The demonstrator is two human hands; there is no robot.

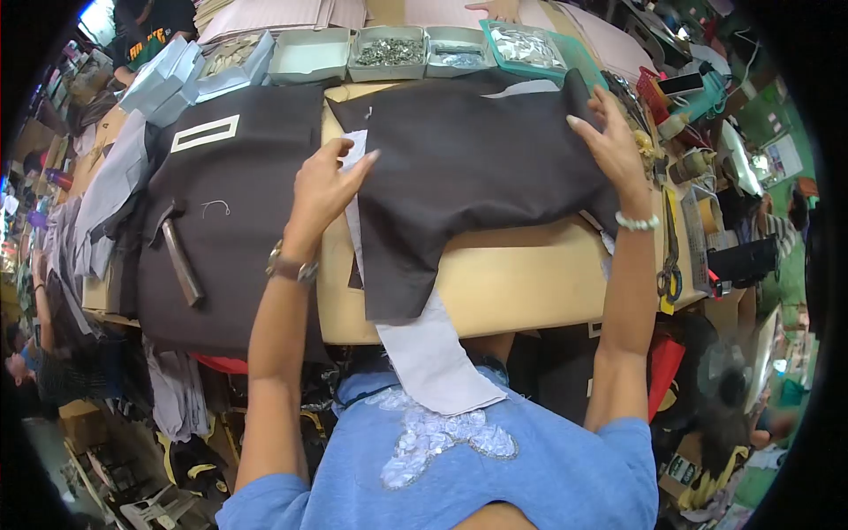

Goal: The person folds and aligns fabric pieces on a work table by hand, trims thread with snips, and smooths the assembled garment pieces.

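A large dark brown sheet of leather-like material (477, 163) lies over a pale wooden board (521, 283). Pale grey cloth (437, 358) shows from beneath it and hangs over the front edge onto the blue shirt. My left hand (329, 187) hovers by the sheet's left edge, thumb and fingers apart. At the upper right, where the sheet's edge curls up, my right hand (614, 146) is open with its fingers spread. Neither hand visibly grips anything.
A hammer (181, 263) and a white rectangular frame (205, 133) lie on another dark piece at left. Boxes of metal parts (389, 53) and a teal tray (579, 57) line the back. Scissors (671, 256) lie at right. Another person's hand (500, 9) rests at the far side.
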